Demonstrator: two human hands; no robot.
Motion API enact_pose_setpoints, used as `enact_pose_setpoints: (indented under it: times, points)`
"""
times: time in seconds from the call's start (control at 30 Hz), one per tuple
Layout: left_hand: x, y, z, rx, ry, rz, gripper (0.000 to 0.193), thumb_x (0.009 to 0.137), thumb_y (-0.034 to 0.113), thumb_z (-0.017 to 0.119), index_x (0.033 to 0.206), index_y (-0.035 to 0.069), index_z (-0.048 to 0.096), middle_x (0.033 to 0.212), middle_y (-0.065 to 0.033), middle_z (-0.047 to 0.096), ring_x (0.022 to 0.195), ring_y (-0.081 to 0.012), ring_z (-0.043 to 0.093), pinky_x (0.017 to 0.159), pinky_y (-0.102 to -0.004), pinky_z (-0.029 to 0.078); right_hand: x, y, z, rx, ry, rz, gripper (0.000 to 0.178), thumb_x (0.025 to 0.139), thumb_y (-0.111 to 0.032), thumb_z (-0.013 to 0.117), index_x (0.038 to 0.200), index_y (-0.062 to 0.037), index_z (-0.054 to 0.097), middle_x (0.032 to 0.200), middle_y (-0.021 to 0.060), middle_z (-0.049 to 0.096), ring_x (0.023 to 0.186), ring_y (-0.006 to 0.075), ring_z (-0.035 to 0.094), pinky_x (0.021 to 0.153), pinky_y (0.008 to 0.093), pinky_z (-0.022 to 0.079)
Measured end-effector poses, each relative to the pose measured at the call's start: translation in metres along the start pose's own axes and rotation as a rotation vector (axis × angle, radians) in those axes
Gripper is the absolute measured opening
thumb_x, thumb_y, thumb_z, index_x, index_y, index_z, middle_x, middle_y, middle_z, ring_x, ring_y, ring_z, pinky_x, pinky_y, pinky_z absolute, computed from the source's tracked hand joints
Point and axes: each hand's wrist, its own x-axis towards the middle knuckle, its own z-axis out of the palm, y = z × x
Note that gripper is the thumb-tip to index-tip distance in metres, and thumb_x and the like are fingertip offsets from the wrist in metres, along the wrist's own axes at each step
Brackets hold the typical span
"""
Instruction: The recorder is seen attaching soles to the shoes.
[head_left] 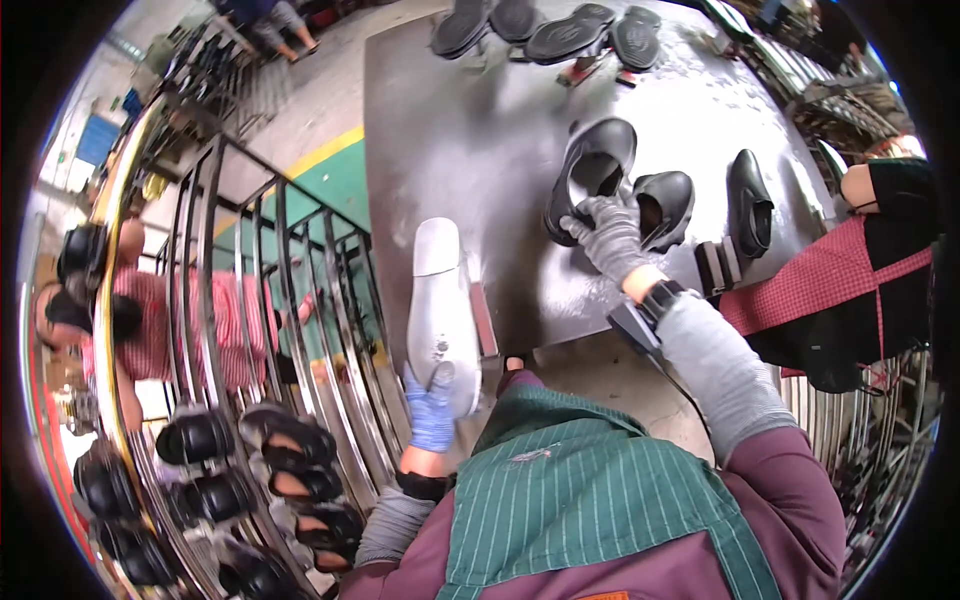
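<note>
My left hand [430, 405], in a blue glove, is closed around the lower end of a pale grey, foot-shaped shoe last [440, 310]. A line crosses the last near its far end. My right hand [608, 235], in a grey glove, grips the opening rim of a black shoe [590, 170] on the metal table [450, 130]. Right beside that shoe is a second black shoe [678, 200], partly hidden by my hand. Farther right lies a slim black shoe [750, 200]. A narrow reddish-brown strip [481, 315] shows along the right side of the last.
Several black soles [567, 38] lie at the table's far edge. At left stands a metal rack [205, 260] with black shoes [215, 500] on it. A person in pink stripes [225, 320] is behind the rack; another in a red checked apron [800, 280] is close on my right.
</note>
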Motion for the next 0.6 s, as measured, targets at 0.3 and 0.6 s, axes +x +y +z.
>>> enact_pose_setpoints:
  times: [0.3,0.6]
  points:
    - [0.219,0.108,0.028,0.506,-0.617,0.015,0.071,0.078,0.031,0.074,0.133,0.002,0.041,0.12,-0.0101,0.056,0.108,-0.0193,0.055,0.093,-0.0341,0.048,-0.064,0.018,0.029,0.145,-0.384,0.267,0.034,0.077,-0.038,0.07,0.09,-0.0077,0.063,0.093,0.0112,0.059,0.094,0.0305,0.055,0.083,0.0402,0.045]
    - [0.373,0.025,0.313,0.81,-1.129,0.432,0.067,0.085,0.035,0.064,0.134,-0.003,0.039,0.131,-0.0191,0.051,0.119,-0.0302,0.05,0.1,-0.0355,0.041,-0.071,0.021,0.027,0.096,-0.316,0.257,0.032,0.073,-0.042,0.07,0.074,-0.0117,0.061,0.08,0.008,0.058,0.083,0.0269,0.056,0.077,0.0389,0.045]
